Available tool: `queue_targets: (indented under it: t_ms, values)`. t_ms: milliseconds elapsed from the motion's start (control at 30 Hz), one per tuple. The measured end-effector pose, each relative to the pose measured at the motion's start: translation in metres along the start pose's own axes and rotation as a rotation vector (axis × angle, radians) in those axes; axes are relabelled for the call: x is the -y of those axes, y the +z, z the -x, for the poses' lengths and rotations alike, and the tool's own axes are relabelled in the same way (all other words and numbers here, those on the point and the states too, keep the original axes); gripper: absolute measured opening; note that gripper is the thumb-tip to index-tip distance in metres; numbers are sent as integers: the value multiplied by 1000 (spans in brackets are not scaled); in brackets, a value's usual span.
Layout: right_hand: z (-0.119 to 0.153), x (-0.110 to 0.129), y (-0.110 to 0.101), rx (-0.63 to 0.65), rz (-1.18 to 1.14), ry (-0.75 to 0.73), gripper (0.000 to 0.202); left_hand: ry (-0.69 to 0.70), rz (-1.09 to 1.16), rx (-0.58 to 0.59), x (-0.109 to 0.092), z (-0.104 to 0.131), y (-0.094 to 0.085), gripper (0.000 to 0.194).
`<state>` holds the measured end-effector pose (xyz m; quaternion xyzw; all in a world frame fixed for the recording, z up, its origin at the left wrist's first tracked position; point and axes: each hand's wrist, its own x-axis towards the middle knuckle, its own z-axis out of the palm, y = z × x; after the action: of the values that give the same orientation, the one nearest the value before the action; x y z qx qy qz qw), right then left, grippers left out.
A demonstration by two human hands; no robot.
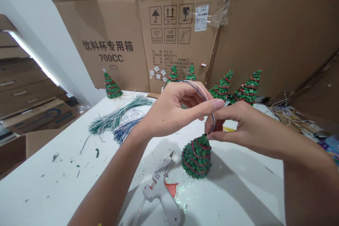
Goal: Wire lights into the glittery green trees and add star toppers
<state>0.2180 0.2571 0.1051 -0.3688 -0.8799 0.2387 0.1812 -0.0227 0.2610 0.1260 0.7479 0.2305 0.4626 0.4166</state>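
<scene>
My left hand (182, 104) is closed, with thumb and fingers around a thin blue and white wire pair (205, 95) that arcs over its knuckles. The wires curve down to my right hand (235, 123), whose thumb and forefinger pinch their lower end. Right under that pinch stands a small green tree (197, 157) trimmed with red garland. Its tip meets the right fingertips; whether the wires are joined to it I cannot tell. In front of the tree, a white glue gun (161, 192) with an orange trigger lies on its side.
Bundles of green wires (118, 118) and blue wires (127, 129) lie on the white table (66, 190). One finished tree (112, 85) stands back left; several more, like this tree (249, 86), stand behind my hands. Cardboard boxes (174, 56) wall the back. Glitter and scraps dot the tabletop.
</scene>
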Motion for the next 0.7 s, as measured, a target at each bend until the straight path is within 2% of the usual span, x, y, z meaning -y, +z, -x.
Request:
queue_targets:
  t_ms: [467,700]
  values:
    - [2,2,-1,3,-4,-8,11,0,-5,-4,0,0,0,37]
    - [1,0,0,-28,14,-28,19,7,0,5,-1,2,2,34]
